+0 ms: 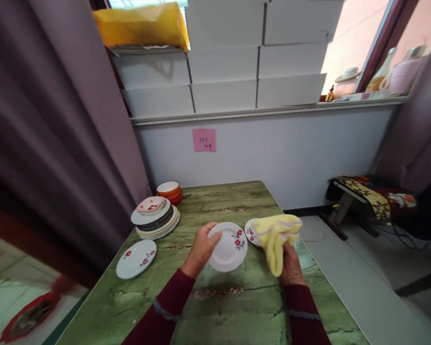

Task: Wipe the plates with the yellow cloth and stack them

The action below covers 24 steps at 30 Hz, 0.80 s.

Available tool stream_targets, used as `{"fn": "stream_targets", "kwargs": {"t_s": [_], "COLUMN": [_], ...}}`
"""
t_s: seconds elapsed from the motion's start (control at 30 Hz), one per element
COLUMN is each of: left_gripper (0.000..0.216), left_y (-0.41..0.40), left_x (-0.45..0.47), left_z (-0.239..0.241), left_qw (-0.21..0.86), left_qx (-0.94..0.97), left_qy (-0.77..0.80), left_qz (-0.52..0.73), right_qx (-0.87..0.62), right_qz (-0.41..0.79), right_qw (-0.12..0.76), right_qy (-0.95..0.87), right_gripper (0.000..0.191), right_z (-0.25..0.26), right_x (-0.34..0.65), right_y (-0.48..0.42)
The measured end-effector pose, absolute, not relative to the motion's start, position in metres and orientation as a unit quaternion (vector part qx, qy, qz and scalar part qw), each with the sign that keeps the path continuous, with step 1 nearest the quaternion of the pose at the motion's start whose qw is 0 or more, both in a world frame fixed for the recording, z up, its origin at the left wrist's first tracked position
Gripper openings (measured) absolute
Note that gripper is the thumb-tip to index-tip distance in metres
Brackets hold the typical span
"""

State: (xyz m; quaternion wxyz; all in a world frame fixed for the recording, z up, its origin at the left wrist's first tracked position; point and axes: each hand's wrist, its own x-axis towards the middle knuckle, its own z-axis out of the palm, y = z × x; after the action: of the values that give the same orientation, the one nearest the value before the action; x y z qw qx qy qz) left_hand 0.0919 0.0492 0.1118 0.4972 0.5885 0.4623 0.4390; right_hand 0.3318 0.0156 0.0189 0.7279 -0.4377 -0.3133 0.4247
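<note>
My left hand (201,249) grips a small white plate (225,251) with red flowers by its left edge, thumb over the rim. The plate is held above the table, its face turned up towards me. In my right hand (290,266) a yellow cloth (276,235) with a purple stripe is bunched, and its folds hang down. Partly covered by the cloth, another flowered plate (250,232) lies on the table to the right of the held one.
On the green wood-patterned table (219,302), a flowered plate pile (136,258) lies at the left. Behind it stand stacked plates (154,218) topped by a pink-patterned dish (151,205), and orange bowls (169,190). A cloth-covered stool (377,191) stands off to the right.
</note>
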Motion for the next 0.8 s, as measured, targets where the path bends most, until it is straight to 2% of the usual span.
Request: {"fn": "stream_targets", "kwargs": {"t_s": [0.07,0.17,0.27,0.33,0.43,0.53,0.67,0.8], "left_gripper": [0.019,0.021,0.023,0.020,0.022,0.028,0.037,0.037], "left_y": [0.042,0.038,0.036,0.036,0.036,0.032,0.022,0.017], "left_x": [0.081,0.071,0.061,0.057,0.060,0.075,0.090,0.066], "left_z": [0.118,0.132,0.144,0.148,0.148,0.142,0.130,0.130], "left_qw": [0.462,0.429,0.428,0.448,0.499,0.520,0.505,0.519], "left_qx": [0.650,0.731,0.740,0.685,0.534,0.383,0.262,0.342], "left_qy": [0.446,0.388,0.356,0.368,0.385,0.373,0.360,0.362], "left_qz": [0.406,0.363,0.378,0.440,0.563,0.666,0.740,0.694], "right_qx": [-0.412,-0.376,-0.349,-0.347,-0.349,-0.359,-0.438,-0.399], "right_qz": [0.489,0.559,0.591,0.614,0.607,0.559,0.531,0.534], "right_qw": [0.681,0.551,0.464,0.493,0.613,0.722,0.718,0.720], "right_qy": [-0.357,-0.493,-0.560,-0.510,-0.365,-0.192,-0.099,-0.194], "right_gripper": [0.055,0.053,0.051,0.047,0.046,0.055,0.062,0.061], "right_z": [0.030,0.056,0.080,0.089,0.092,0.092,0.095,0.097], "right_x": [0.310,0.276,0.250,0.234,0.200,0.160,0.130,0.156], "right_y": [0.023,0.032,0.035,0.034,0.029,0.020,0.009,0.010]}}
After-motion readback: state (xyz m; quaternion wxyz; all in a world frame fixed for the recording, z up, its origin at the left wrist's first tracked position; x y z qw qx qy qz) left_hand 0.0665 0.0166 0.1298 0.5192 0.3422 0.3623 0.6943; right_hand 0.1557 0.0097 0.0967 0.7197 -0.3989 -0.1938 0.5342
